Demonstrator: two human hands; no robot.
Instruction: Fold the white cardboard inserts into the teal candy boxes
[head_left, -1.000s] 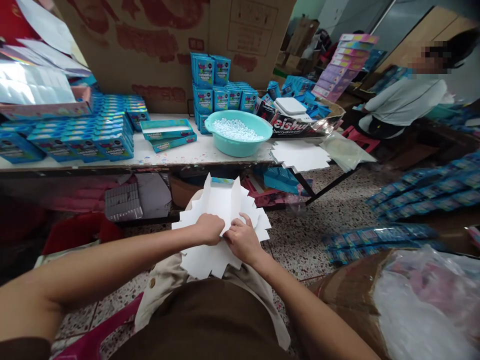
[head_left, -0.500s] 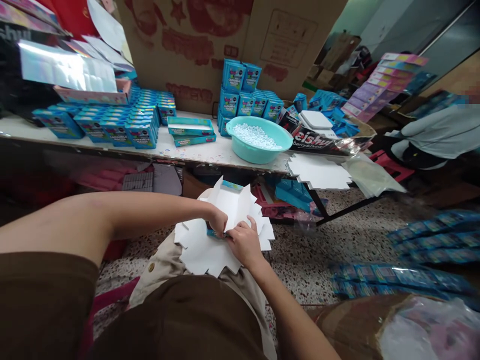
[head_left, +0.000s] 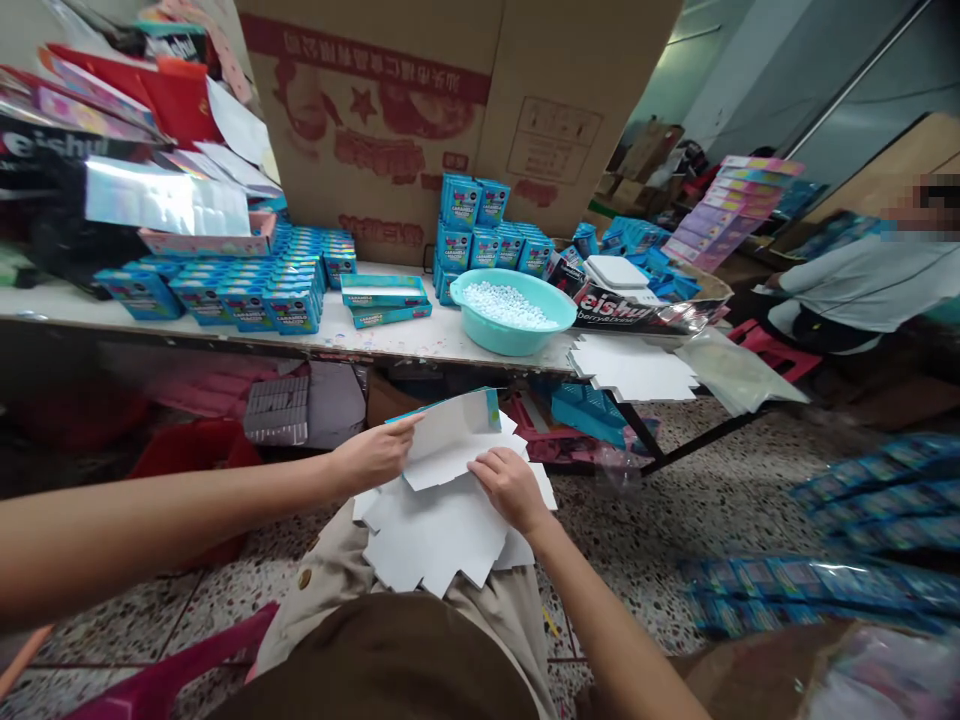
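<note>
A partly folded cardboard tray (head_left: 454, 432), white inside with blue printed ends, is tilted above my lap. My left hand (head_left: 379, 455) grips its left end, the index finger stretched along the edge. At its lower right side, my right hand (head_left: 512, 488) pinches the white flap between thumb and fingers. Under the tray, flat white die-cut card blanks (head_left: 435, 540) lie stacked across my thighs. Two folded blue trays (head_left: 384, 291) sit one on the other on the table ahead.
A turquoise basin (head_left: 517, 335) of small white pieces stands on the table (head_left: 405, 345). Blue candy boxes (head_left: 247, 300) are lined up left. More white blanks (head_left: 637, 365) overhang the table's front edge. Another person (head_left: 892, 290) sits at right. Blue packet strips (head_left: 817, 585) lie on the floor.
The tray has turned from pointing away from me to lying crosswise and tilted. My hands have moved apart, the left to its left end. The view has tipped slightly upward.
</note>
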